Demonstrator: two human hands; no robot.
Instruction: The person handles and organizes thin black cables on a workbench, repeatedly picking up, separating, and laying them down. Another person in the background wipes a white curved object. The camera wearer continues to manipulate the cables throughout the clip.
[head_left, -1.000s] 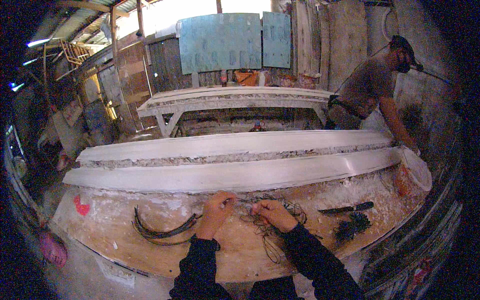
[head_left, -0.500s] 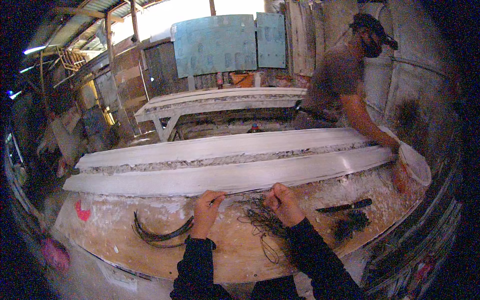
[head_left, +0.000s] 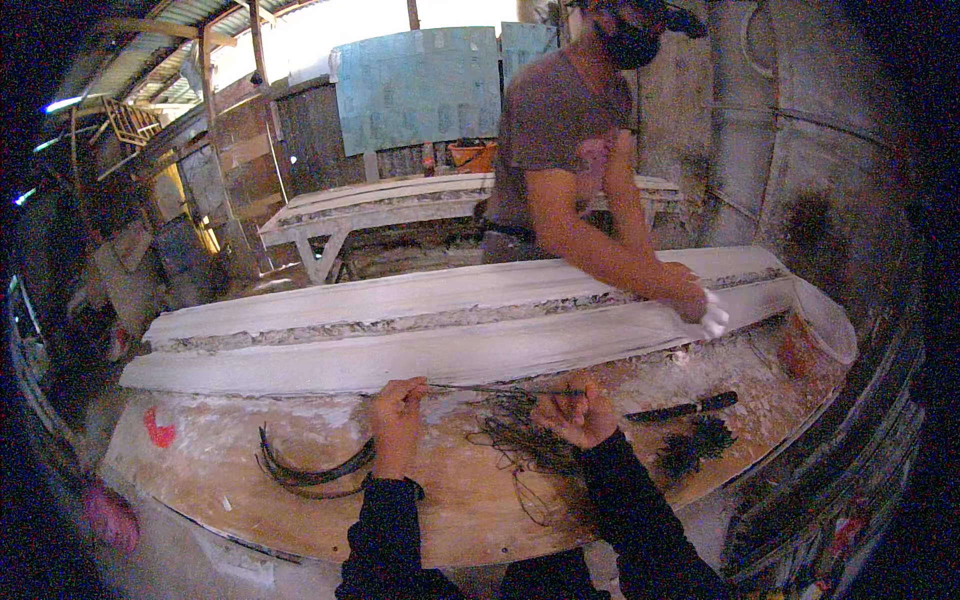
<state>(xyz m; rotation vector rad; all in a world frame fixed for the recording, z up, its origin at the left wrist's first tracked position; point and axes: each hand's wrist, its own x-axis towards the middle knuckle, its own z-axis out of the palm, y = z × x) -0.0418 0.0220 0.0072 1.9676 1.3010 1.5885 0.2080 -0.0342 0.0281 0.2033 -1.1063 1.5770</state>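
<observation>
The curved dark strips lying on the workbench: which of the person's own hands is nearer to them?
Left. The left hand sits just right of the curved dark strips, beside their end. The right hand is farther right, beyond the tangle of dark fibres.

A wooden counter (head_left: 330, 520), dusted with white powder and crumbs, is carrying everything here. Lying along its far side is a long white moulded piece (head_left: 450, 340) with a rough seam running down its length. Nearer the front, a bundle of dark curved strips (head_left: 305, 470) is resting at the left, close to a small red scrap (head_left: 158, 432). A tangle of thin dark wire (head_left: 520, 440) is sitting mid-counter, with a dark-handled tool (head_left: 680, 408) and a dark bristly clump (head_left: 695, 445) lying to its right.
</observation>
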